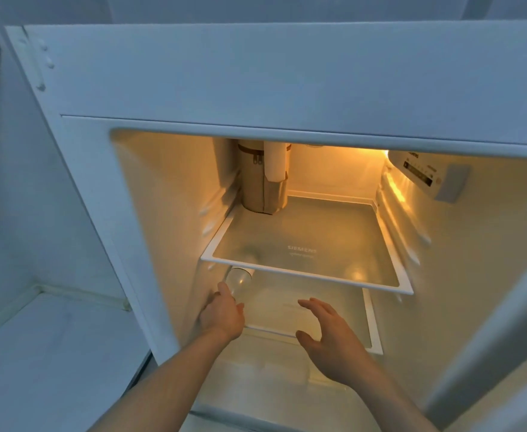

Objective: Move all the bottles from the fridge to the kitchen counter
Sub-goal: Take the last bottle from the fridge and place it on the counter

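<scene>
Both forearms reach up from the bottom edge into the open fridge [150,244]. Left hand [223,313] is at the fridge's left inner wall, on the lower glass shelf [366,310], its fingers and thumb curled round the base of a clear bottle [239,283]. That bottle is tilted, its white-capped top just under the front left corner of the upper shelf [302,277]; whether it touches that shelf cannot be told. Right hand [327,335] hovers over the lower shelf to the right of the bottle, well apart from it, palm turned left, fingers spread and relaxed, holding nothing. A second container stands upright at the back left corner of the upper shelf: a tan zipped sleeve [257,188] with a white cylinder [276,163] just in front of its upper part; its top is hidden by the fridge's frame, so what is inside cannot be told. Printed lettering sits on the glass of the upper shelf near its front. Warm light glows at the back right of the fridge, beside a white control panel [421,174] on the right inner wall. Left of the fridge, a pale surface [47,353] runs along the wall, in blue-grey shade. Part of the fridge door [490,353] shows at the right edge.
</scene>
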`<move>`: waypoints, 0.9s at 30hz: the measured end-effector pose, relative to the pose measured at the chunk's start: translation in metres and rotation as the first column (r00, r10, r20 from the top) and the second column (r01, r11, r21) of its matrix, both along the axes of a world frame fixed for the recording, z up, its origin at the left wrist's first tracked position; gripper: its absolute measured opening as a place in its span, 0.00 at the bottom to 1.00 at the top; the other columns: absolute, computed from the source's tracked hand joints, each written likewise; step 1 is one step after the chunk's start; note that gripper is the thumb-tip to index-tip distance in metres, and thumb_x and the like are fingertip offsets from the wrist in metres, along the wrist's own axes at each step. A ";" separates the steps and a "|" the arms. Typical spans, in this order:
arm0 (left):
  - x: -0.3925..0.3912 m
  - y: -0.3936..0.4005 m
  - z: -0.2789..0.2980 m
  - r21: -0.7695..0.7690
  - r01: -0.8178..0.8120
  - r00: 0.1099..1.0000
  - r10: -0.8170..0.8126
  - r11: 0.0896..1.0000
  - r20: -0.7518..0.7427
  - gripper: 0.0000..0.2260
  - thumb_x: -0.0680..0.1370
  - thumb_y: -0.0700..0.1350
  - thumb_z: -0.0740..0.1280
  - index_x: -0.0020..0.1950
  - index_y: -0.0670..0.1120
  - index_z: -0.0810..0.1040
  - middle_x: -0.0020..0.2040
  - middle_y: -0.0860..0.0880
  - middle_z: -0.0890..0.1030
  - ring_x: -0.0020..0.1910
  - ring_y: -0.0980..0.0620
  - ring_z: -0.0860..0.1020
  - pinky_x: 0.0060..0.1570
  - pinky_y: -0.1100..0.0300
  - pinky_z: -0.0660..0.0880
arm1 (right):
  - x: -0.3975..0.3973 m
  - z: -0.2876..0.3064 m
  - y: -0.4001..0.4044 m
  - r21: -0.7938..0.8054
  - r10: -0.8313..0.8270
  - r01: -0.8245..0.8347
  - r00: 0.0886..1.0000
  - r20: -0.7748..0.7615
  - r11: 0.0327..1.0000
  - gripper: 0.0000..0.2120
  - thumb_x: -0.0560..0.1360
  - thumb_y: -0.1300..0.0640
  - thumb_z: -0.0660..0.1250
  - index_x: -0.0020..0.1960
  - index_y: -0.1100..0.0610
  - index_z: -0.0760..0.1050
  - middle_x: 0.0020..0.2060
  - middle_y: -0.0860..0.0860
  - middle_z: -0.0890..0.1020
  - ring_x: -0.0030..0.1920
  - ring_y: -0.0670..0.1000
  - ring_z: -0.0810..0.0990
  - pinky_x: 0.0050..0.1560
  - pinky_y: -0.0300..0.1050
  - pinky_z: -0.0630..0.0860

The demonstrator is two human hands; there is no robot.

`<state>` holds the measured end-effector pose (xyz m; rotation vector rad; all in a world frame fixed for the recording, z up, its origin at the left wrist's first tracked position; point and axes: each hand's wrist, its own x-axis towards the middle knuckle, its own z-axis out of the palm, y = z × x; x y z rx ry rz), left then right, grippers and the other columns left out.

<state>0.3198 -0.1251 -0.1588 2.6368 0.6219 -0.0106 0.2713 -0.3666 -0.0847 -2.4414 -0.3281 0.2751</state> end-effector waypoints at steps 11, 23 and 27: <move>-0.028 -0.009 0.035 -0.086 0.066 0.914 -0.025 0.994 0.404 0.09 0.82 0.52 0.64 0.52 0.57 0.63 0.45 0.53 0.76 0.39 0.51 0.77 0.36 0.49 0.76 | -0.001 0.004 0.009 0.030 0.052 -0.052 0.999 0.008 0.998 0.26 0.82 0.48 0.67 0.77 0.39 0.63 0.79 0.41 0.62 0.77 0.47 0.65 0.74 0.43 0.64; -0.136 0.007 0.121 0.031 0.110 0.794 -0.107 0.993 0.598 0.06 0.83 0.57 0.61 0.55 0.56 0.70 0.39 0.59 0.73 0.37 0.58 0.74 0.34 0.63 0.67 | -0.026 0.024 0.043 0.031 0.208 -0.209 0.977 0.039 0.977 0.30 0.81 0.46 0.67 0.79 0.38 0.59 0.80 0.41 0.60 0.78 0.48 0.63 0.76 0.46 0.63; -0.194 0.029 0.132 -0.017 0.069 0.804 -0.045 0.997 0.593 0.08 0.82 0.58 0.63 0.53 0.55 0.72 0.39 0.57 0.76 0.38 0.56 0.75 0.39 0.56 0.74 | -0.046 0.028 0.068 0.026 0.310 -0.311 0.950 0.045 0.950 0.29 0.81 0.46 0.67 0.78 0.39 0.60 0.79 0.40 0.62 0.77 0.46 0.64 0.74 0.43 0.61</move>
